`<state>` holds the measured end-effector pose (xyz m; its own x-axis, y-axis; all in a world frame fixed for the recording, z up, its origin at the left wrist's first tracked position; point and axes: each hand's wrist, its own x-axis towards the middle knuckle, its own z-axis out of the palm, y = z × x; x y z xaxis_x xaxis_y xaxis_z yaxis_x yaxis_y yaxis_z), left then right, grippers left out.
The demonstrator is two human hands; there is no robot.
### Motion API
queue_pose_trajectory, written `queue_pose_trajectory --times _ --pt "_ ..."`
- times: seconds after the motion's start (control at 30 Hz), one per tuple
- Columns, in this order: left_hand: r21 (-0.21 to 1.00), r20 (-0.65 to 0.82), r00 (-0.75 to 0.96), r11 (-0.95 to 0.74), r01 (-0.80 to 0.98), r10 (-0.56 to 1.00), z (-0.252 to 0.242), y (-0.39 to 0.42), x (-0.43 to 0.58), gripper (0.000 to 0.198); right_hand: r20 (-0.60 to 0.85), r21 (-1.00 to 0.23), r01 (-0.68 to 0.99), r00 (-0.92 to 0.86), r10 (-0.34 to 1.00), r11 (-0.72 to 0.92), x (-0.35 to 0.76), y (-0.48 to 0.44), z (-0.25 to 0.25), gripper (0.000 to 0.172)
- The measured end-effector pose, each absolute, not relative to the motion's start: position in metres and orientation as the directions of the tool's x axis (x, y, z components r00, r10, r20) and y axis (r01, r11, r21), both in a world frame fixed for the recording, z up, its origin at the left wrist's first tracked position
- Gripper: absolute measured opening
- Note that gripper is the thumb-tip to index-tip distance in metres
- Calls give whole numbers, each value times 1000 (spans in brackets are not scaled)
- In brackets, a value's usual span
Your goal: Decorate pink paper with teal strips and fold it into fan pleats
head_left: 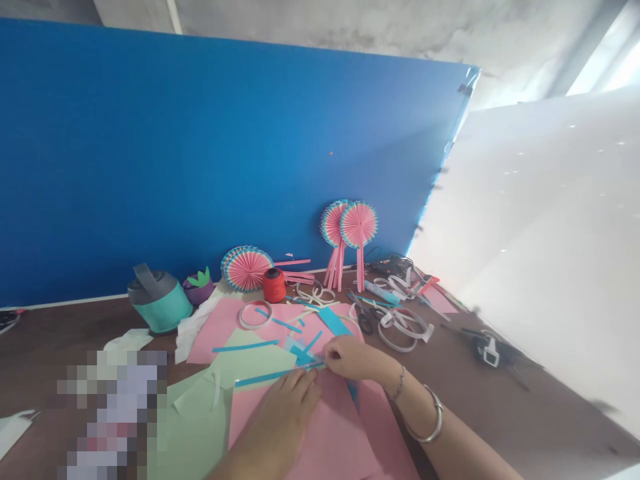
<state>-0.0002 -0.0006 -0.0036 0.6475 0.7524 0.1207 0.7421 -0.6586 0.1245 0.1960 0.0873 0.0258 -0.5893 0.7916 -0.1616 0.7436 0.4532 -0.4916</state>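
Observation:
A pink paper sheet point(340, 427) lies in front of me with a narrow blue strip point(263, 378) along its far edge. My left hand point(285, 410) rests flat on the sheet, fingertips close to the strip. At the strip's right end, the thumb and fingers of my right hand point(350, 357) are pinched together on it; the exact grip is partly hidden. Just beyond my hands are a wider blue paper piece point(334, 321), a loose blue strip point(245, 347) and several small blue scraps. Light green paper point(190, 427) lies under and left of the pink sheet.
Pink pleated paper fans point(247, 269) lean against the blue panel point(225, 147). Nearby are a red thread spool point(274, 285), a tape roll point(255, 315), scissors point(366, 320), white tape coils point(403, 330), a teal container point(163, 303) and a purple pot point(199, 291).

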Motion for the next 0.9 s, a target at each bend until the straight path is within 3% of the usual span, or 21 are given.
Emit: queue_pose_trajectory --times 0.37,0.9 --pt "58 92 656 -662 747 749 2 -1 1 47 -165 -469 765 -566 807 441 193 86 27 25" --pt "85 39 642 -642 762 766 13 -2 6 46 -153 -456 783 -536 830 422 195 81 31 17"
